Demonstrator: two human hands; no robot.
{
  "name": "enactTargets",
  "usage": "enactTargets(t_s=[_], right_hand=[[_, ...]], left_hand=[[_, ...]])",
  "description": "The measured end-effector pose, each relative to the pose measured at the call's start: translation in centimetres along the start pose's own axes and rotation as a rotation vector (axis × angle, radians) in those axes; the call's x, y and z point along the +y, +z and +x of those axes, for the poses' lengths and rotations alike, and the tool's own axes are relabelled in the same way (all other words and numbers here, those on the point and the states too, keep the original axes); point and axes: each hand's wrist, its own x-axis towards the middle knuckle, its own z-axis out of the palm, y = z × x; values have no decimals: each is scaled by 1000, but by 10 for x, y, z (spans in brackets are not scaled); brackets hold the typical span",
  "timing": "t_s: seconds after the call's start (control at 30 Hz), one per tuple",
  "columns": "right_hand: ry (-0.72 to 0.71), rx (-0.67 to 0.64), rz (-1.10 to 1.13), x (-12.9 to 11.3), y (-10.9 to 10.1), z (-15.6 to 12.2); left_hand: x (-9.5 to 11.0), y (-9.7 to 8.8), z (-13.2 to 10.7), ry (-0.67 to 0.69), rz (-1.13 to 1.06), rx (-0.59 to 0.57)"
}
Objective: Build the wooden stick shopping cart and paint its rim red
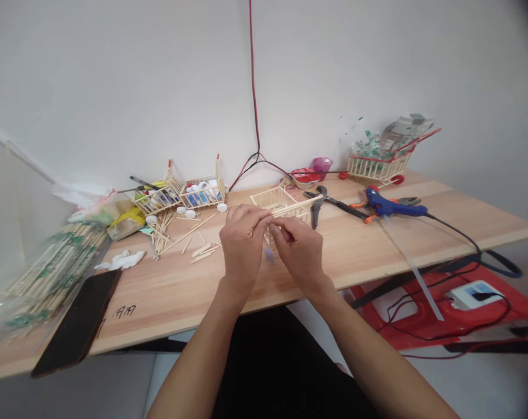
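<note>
Stick basket (268, 196): at the clock's centre, on the table (177, 302) straight ahead of the wearer; the near end is masked by both hands.
Left hand (244, 233): just off centre toward nine o'clock; fingers curled, thumb and forefinger pinching the basket's near end. Exact piece between the tips: hidden.
Right hand (299, 247): off centre toward four o'clock; thumb and forefinger likewise pinching the near end. Fingertips of both hands almost meet, presumably to steady one small joint from two sides.
Glue gun (390, 205): at three o'clock, lying on its side, cord toward the table's right edge; judged to be parked within reach of the right hand.
Pliers (340, 205): at two o'clock, between basket and gun, probably for ready use.
Loose sticks (203, 251): at nine o'clock, scattered near the left hand, apparently as close stock.
Two stick carts (203, 193): at ten o'clock, loaded, set back against the wall, seemingly to free the front.
Phone (76, 320): at eight o'clock, face unlit, well apart from the hands.
</note>
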Motion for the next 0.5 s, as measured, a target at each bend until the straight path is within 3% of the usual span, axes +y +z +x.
enactTargets(t_s=[0.5], right_hand=[[-13,-12,-20,1,1,0]], left_hand=[[0,1,-3,-1,1,7]])
